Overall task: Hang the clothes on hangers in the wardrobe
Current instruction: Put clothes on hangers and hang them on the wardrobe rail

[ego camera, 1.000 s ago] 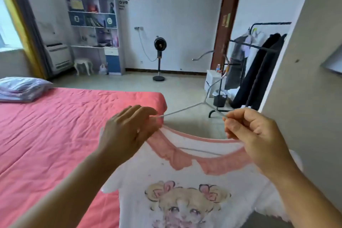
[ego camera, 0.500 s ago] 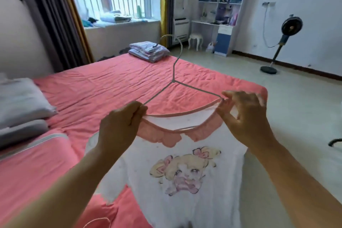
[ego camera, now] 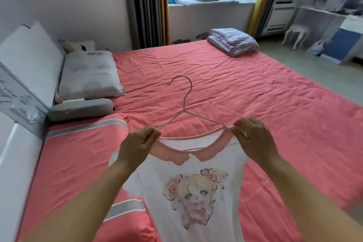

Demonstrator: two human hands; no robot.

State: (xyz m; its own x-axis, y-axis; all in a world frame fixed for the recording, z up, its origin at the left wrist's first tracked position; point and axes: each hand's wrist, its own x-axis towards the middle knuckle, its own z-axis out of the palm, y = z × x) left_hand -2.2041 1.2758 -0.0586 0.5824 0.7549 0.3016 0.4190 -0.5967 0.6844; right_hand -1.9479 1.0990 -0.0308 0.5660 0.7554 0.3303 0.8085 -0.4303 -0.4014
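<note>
Head view. The shirt [ego camera: 188, 188] is already threaded onto the hanger [ego camera: 184, 104]: the wire arms run into the pink collar on both sides and the lower bar shows through the neck opening, while the hook stands free above, pointing away from the person. So the dressing of the hanger looks nearly done, with perhaps a last tug to seat the shoulders. What is left, by my reading, is the carrying and the hanging itself; no wardrobe or rail is in sight here, only the bed [ego camera: 245, 92] below and beyond the garment, so the shirt is held in the air over the near edge of the bed, not resting on it.

The left hand [ego camera: 135, 147] is curled tight, pinching the hanger's left arm together with the collar edge at the shoulder. The right hand [ego camera: 253, 139] does the same at the other shoulder, fingers bent over the wire end and a fold of white cloth; it is a little blurred, so the exact finger placement cannot be told. Both are grasping, neither released.

A folded quilt [ego camera: 233, 41] lies at the bed's far corner, pillows [ego camera: 88, 74] at its left edge.
</note>
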